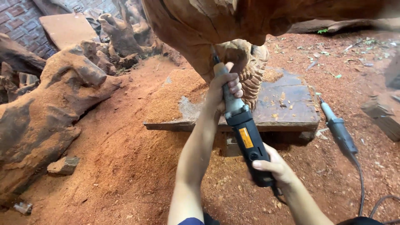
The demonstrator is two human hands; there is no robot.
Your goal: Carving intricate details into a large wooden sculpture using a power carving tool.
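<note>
1. At the centre of the frame, a hand-held grinder (243, 133) with a dark body and a grey neck points up and to the left; its thin bit meets the underside of the wood carving (216, 25) that fills the upper middle of the frame.
2. The left hand (223, 89) is closed around the grey neck of the grinder, just below the bit.
3. The right hand (277, 168) is closed around the rear of the dark body, near where the cable leaves it.
4. Just right of the bit, a lower part of the carving already bears rows of cut scale-like ridges (252, 79); the broad surfaces above appear smooth and uncut. Judged from this, the detailing is partly done, with most of the surface left.
5. Below the carving, a flat wooden board (291, 108) carries a heap of sawdust (175, 96) on its left part and loose chips on its right.
6. At the right of the frame, a second grinder (339, 133) lies on the red ground, its cable trailing to the lower right.
7. At the left of the frame, rough root stumps (46, 112) lie dusted with sawdust.
</note>
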